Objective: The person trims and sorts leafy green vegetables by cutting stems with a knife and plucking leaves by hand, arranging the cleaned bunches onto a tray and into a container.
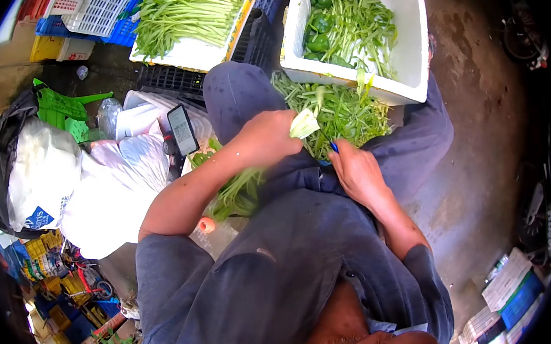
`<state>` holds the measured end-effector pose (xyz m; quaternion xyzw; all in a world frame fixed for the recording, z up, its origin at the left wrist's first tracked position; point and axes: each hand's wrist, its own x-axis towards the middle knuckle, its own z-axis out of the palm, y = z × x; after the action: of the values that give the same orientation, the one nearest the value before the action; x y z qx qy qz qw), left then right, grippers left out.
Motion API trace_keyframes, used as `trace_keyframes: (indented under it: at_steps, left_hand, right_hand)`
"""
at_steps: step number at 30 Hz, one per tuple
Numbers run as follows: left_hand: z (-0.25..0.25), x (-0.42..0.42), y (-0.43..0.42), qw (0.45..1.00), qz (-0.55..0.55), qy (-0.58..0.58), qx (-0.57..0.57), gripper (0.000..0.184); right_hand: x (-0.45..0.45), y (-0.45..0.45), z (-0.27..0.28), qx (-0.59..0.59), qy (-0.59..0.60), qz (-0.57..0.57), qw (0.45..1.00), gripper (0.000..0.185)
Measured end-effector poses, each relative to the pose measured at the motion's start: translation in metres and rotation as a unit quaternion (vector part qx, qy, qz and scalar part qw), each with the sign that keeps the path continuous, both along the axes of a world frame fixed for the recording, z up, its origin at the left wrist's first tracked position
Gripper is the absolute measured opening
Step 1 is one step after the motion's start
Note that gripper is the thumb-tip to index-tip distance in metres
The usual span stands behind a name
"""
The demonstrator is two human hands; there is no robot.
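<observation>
My left hand [273, 136] is closed around a bunch of leafy greens. Their pale cut stem ends [305, 124] point to the right, and the blurred leaves [235, 194] trail behind under my forearm. In my right hand [358, 169], fingers are wrapped round a slim tool with a blue end [334, 147]; it looks like a small knife, but the blade cannot be made out. Between my knees, beyond both hands, lies a heap of loose green trimmings [342, 115].
A white foam box [405, 87] with green peppers and leafy stems stands beyond my right knee. Another foam tray [182, 55] carries long stems on black crates. To the left are a phone [183, 131], white bags [118, 191] and a green plastic piece [63, 104].
</observation>
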<state>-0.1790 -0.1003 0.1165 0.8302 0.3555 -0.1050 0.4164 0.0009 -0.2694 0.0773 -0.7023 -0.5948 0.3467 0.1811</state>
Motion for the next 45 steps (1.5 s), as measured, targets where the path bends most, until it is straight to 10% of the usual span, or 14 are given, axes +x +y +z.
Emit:
trace_keyframes:
  at_steps: [6,15,19,26,45]
  left_hand:
    - [0.050,-0.028,0.059,1.000,0.005,-0.012,-0.017,0.033]
    - [0.114,-0.111,0.228,0.894,-0.011,0.250,0.371,0.031]
    - [0.067,-0.120,0.260,0.877,-0.048,0.268,0.396,0.027]
    - [-0.161,-0.121,0.272,0.879,0.012,0.103,0.466,0.022]
    - [-0.102,-0.127,0.250,0.917,0.092,0.064,0.384,0.062]
  right_hand:
    - [0.015,-0.027,-0.015,-0.022,0.126,-0.147,0.981,0.028]
    - [0.046,0.007,-0.047,-0.014,0.136,-0.185,0.973,0.027]
    - [0.042,0.014,-0.055,-0.032,0.125,-0.176,0.976,0.025]
    - [0.037,0.032,-0.057,-0.081,0.130,-0.175,0.973,0.023]
    - [0.025,0.187,-0.063,-0.010,0.160,-0.054,0.986,0.026]
